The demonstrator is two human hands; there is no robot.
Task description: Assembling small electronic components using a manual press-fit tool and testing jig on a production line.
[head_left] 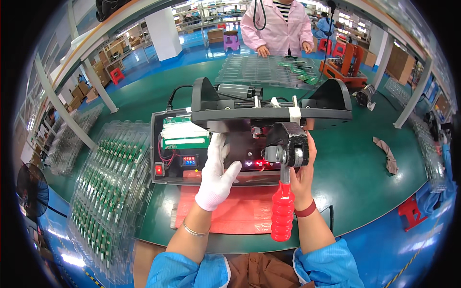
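Observation:
A black test fixture [201,115] with a toggle clamp [288,149] and red ribbed handle [282,211] stands before me on the bench. My left hand [216,177], in a white glove, reaches under its raised plate, thumb apart and fingers stretched; the fingertips are partly hidden. My bare right hand [302,180] is at the clamp's right side, behind the handle, with fingers extended upward and partly covered. Red lights [261,163] glow between the hands. Left of my glove are a green circuit board [185,139], a small digital display [189,161] and a lit red switch [159,169].
A red mat [230,206] lies before the fixture. Stacked clear trays of boards [108,187] stand left. Across the green bench [355,158], a person in pink [276,29] stands behind more trays [249,69]. An orange device [343,69] and crumpled cloth [385,154] are right.

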